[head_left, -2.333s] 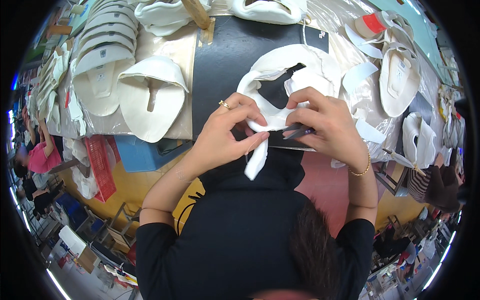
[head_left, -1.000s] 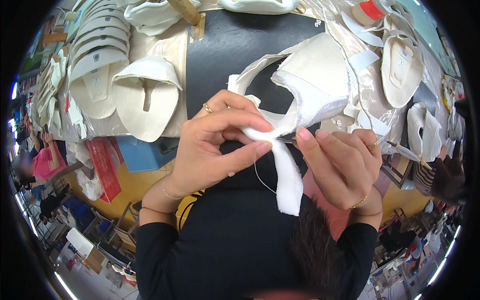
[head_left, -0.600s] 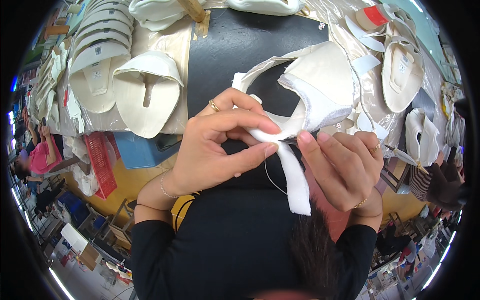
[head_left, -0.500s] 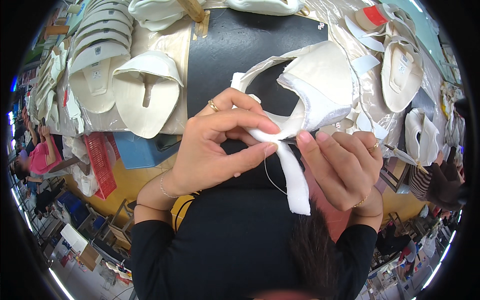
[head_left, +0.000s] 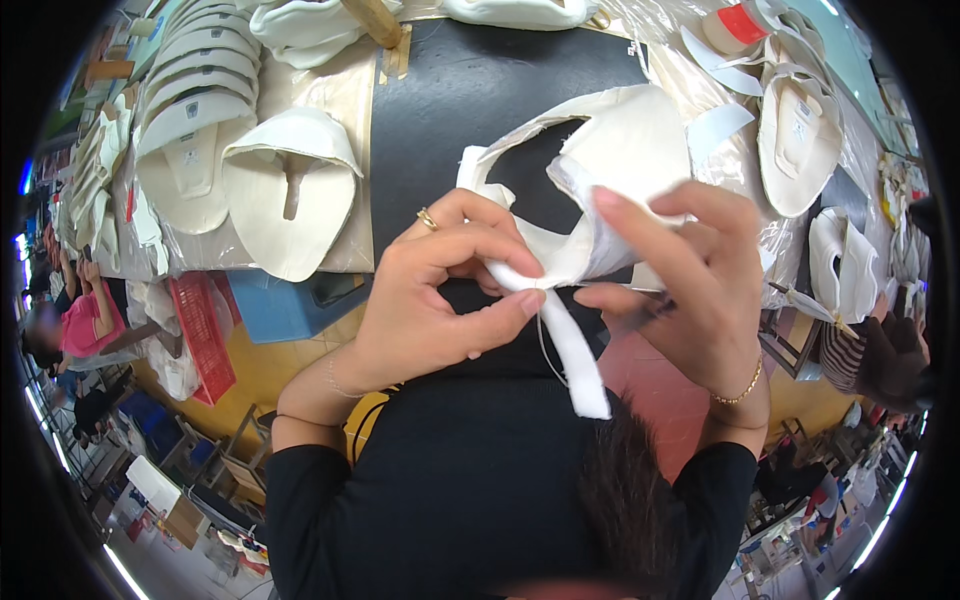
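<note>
A white shoe upper (head_left: 640, 125) with a large opening lies on the black mat, its near edge raised between my hands. My left hand (head_left: 450, 280) is closed, pinching that edge and a narrow white padded strip (head_left: 575, 360) between thumb and fingertips. The strip hangs down toward my lap, with a loose thread (head_left: 547, 345) beside it. My right hand (head_left: 690, 290) is just right of the seam, index finger and thumb spread apart. A dark slim tool (head_left: 645, 314) shows blurred under its thumb, seemingly held against the palm; its kind cannot be made out.
The black mat (head_left: 480, 90) covers the table's middle. At left stand a cream shoe upper (head_left: 300, 240) and a row of stacked uppers (head_left: 200, 100). More uppers (head_left: 800, 150) and a red-banded roll (head_left: 735, 30) lie at right. A blue bin (head_left: 290, 305) and red basket (head_left: 203, 340) sit below the table edge.
My right hand has drawn away from the seam, its index finger lifting up and away from the thumb. The left hand keeps its pinch; the upper and strip have shifted slightly left.
</note>
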